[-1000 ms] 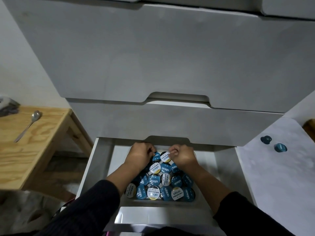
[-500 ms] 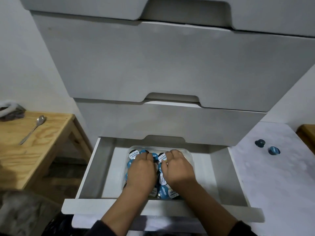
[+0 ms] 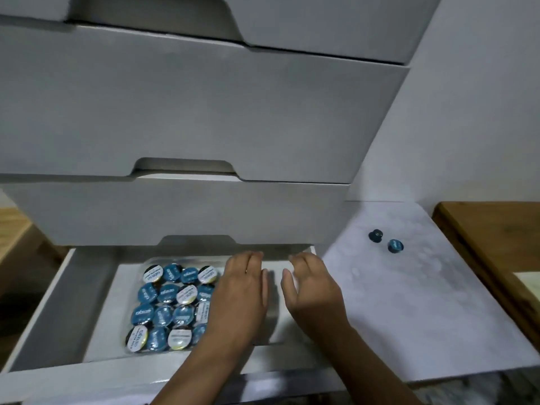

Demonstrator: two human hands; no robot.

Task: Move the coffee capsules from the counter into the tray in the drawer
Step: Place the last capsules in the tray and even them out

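Note:
The open white drawer (image 3: pixel 43 314) holds a clear plastic tray (image 3: pixel 146 263) packed with several blue and white-lidded coffee capsules (image 3: pixel 172 305). My left hand (image 3: pixel 239 299) hovers flat over the tray's right edge, fingers apart and empty, hiding some capsules. My right hand (image 3: pixel 312 290) is over the drawer's right side, fingers spread, holding nothing. On the white counter (image 3: pixel 409 302) to the right lie two blue capsules: a dark one (image 3: pixel 375 236) and a lighter one (image 3: pixel 395 246) beside it.
Closed grey-white drawer fronts (image 3: pixel 190 112) rise above the open drawer. A wooden board (image 3: pixel 491 244) borders the counter on the far right. A wooden table edge (image 3: pixel 11 226) shows at the far left.
Both hands have lifted off the capsules in the tray and shifted right, opening out. The view has swung right, so the counter capsules sit nearer the centre.

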